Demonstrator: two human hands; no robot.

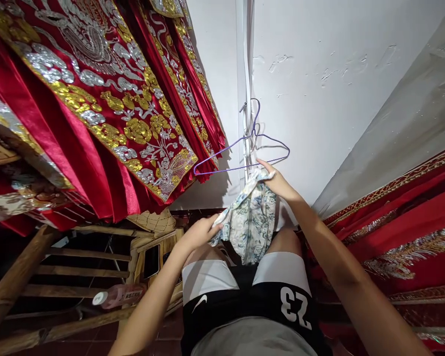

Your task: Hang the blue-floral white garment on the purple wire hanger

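A white garment with a blue and green leafy print [250, 217] hangs between my two hands, above my knees. My left hand [202, 231] is closed on its lower left part. At its upper right edge, my right hand [276, 182] grips the cloth with the thumb side, one finger reaching up toward the hanger. Just above, a purple wire hanger [241, 141] hangs by its hook near the white pipe on the wall; its bottom bar passes close to my right fingertip. Whether that fingertip touches the bar, I cannot tell. Folds hide the garment's exact kind.
Red embroidered cloths with gold and silver sequins [133, 113] hang at the left. More red fringed cloth [411, 237] is at the right. A bamboo chair [85, 269] at lower left has a pink-tinted bottle [120, 295] on it, with a phone [152, 261] near by. Ahead stands a white wall [319, 99].
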